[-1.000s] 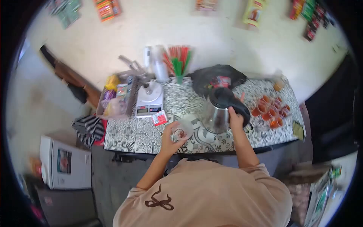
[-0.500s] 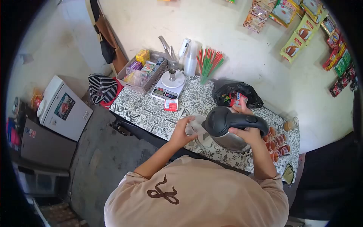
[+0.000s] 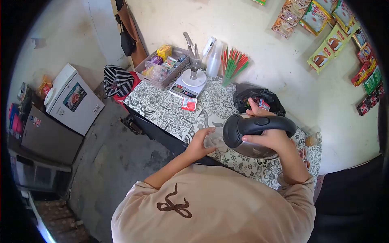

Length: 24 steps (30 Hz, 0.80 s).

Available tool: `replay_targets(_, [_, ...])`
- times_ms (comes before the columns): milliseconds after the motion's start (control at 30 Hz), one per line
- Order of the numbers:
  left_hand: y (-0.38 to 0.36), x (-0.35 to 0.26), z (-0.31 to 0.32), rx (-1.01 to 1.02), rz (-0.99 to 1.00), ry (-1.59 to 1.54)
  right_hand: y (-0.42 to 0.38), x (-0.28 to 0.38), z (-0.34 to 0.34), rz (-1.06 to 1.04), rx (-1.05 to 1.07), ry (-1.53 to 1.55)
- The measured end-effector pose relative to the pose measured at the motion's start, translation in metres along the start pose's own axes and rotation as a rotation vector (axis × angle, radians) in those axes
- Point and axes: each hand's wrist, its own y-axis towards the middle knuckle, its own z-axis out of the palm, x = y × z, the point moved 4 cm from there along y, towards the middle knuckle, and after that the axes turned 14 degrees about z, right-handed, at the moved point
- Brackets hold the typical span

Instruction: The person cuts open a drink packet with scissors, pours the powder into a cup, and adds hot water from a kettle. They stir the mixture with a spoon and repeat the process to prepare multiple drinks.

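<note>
My right hand [image 3: 273, 137] is wrapped round the black handle of a steel kettle [image 3: 255, 150], one finger raised above it. The kettle is tilted with its black lid and spout side toward the left. My left hand [image 3: 201, 144] curves round a clear plastic cup [image 3: 214, 138] beside the spout. Whether liquid is flowing cannot be made out. Behind the kettle lies an open black plastic bag [image 3: 272, 94] with packets inside. A red and white sachet [image 3: 189, 103] lies near a white digital scale [image 3: 187, 90] bearing a small metal measuring cup [image 3: 193, 73].
A basket of packets [image 3: 162, 83] stands at the patterned table's back left. Beside it are stacked clear cups [image 3: 214, 62] and red and green straws [image 3: 233, 67]. To the right, a jar [image 3: 313, 139] stands near cups partly hidden by my arm. Sachets hang on the wall.
The view has shifted, so the table items appear further right. The kettle is tipped further, and my right forearm now covers most of the filled cups.
</note>
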Motion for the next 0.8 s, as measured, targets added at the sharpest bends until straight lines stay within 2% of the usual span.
replay_targets(100, [-0.008, 0.007, 0.004, 0.013, -0.045, -0.019, 0.000, 0.002, 0.001, 0.010, 0.033, 0.029])
replay_targets(400, [-0.017, 0.023, 0.010, -0.001, -0.016, -0.002, 0.000, 0.006, -0.004, 0.031, 0.054, 0.017])
replay_targets(600, [-0.012, 0.024, 0.011, 0.049, -0.067, -0.011, -0.005, 0.007, -0.009, 0.042, 0.010, -0.003])
replay_targets(700, [-0.009, 0.027, 0.012, 0.054, -0.045, 0.015, -0.006, 0.007, -0.013, 0.181, 0.082, 0.033])
replay_targets(800, [-0.007, 0.032, 0.014, 0.058, -0.022, -0.008, -0.007, 0.006, -0.016, 0.219, 0.094, 0.034])
